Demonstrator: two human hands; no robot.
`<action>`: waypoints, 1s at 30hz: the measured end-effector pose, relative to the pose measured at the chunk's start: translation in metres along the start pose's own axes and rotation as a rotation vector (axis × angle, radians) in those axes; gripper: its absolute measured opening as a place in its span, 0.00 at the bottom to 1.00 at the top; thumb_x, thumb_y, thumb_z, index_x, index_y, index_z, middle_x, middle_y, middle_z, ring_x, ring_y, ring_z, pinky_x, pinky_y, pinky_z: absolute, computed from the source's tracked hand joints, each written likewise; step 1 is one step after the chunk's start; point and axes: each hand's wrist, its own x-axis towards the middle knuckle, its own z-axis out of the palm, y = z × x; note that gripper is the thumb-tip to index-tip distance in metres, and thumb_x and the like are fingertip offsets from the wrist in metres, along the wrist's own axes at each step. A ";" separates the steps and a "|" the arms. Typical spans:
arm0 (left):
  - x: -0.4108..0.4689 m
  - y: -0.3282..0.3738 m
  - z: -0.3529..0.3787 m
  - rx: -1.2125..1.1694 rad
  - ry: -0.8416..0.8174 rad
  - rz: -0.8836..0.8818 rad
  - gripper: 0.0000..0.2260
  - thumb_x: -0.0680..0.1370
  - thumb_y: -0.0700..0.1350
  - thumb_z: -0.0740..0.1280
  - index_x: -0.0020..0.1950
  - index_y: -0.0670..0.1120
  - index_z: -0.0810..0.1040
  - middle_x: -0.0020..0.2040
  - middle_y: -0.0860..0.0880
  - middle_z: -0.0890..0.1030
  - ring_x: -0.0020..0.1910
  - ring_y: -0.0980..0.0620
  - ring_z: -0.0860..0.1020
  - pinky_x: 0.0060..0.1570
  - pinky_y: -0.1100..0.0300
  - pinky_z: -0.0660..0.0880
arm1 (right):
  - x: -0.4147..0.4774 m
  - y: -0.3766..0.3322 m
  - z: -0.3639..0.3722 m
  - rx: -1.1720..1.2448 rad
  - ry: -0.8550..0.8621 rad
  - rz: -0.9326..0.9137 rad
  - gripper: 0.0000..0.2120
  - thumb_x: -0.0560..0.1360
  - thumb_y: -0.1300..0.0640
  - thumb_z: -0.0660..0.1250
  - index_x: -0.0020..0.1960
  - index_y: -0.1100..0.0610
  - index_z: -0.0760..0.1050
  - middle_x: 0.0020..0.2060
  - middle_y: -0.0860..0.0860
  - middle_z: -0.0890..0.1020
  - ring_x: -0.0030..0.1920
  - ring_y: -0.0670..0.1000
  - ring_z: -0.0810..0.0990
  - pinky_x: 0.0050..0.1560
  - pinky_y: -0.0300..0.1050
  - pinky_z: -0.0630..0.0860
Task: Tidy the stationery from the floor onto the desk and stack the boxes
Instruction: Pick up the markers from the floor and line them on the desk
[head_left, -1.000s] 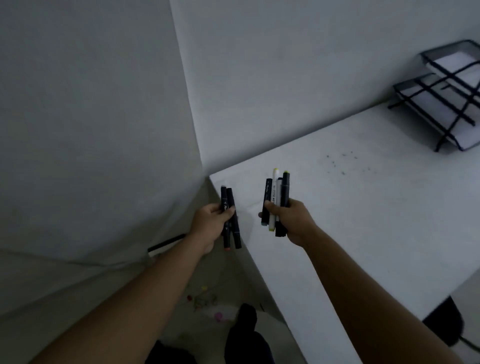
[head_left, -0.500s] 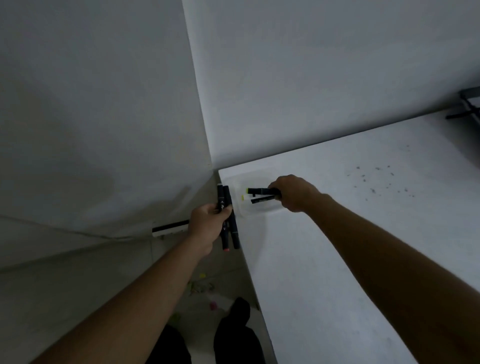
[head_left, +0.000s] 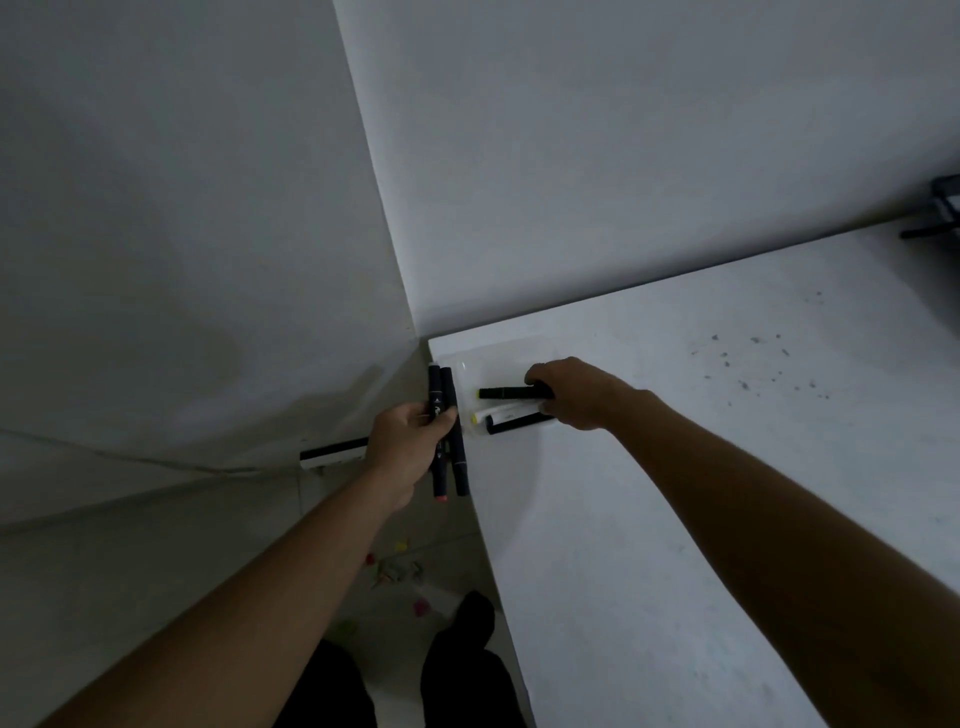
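Your markers (head_left: 511, 410) are about halfway home: three of them lie side by side in a clear shallow tray (head_left: 498, 353) at the far left corner of the counter (head_left: 675, 519), right by the wall. Your right hand (head_left: 566, 392) is down over their ends, fingers curled on the top black one, so I'd call that one held and not let go yet; the white one and the lower black one look like they're just lying there. Your left hand (head_left: 410, 441) is clenched around two more black markers (head_left: 448, 431), upright, hanging just off the counter's left edge above the floor. Those go in next, I'd guess.

Plenty left though. Down on the floor (head_left: 322, 525) there's a scatter of small colourful bits (head_left: 395, 569), too blurry to name, near your feet. There's also a flat black-and-white thing (head_left: 332, 451) behind your left hand. No boxes in view, so stacking isn't started as far as I can tell.

A dark rack (head_left: 935, 213) peeks in far right, well apart. Nothing blocks the tray except your own right hand.
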 end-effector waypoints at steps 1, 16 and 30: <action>0.001 0.001 0.000 0.006 0.002 0.005 0.07 0.75 0.46 0.71 0.49 0.45 0.81 0.48 0.45 0.85 0.50 0.45 0.82 0.57 0.41 0.77 | 0.000 0.001 0.001 -0.004 0.007 0.002 0.14 0.76 0.58 0.65 0.61 0.54 0.72 0.54 0.55 0.78 0.52 0.56 0.77 0.53 0.52 0.76; -0.006 0.010 0.012 0.094 0.016 0.096 0.09 0.75 0.44 0.71 0.53 0.42 0.79 0.49 0.45 0.84 0.50 0.47 0.82 0.54 0.51 0.78 | -0.005 0.010 0.004 0.105 0.010 -0.047 0.20 0.72 0.52 0.72 0.63 0.51 0.73 0.56 0.51 0.80 0.52 0.52 0.77 0.55 0.45 0.71; -0.010 0.012 0.015 0.143 0.042 0.135 0.12 0.76 0.45 0.70 0.57 0.42 0.78 0.50 0.48 0.83 0.47 0.53 0.80 0.40 0.64 0.73 | -0.021 0.012 -0.002 0.301 0.035 -0.067 0.10 0.71 0.57 0.72 0.53 0.52 0.80 0.49 0.50 0.81 0.51 0.50 0.79 0.54 0.45 0.75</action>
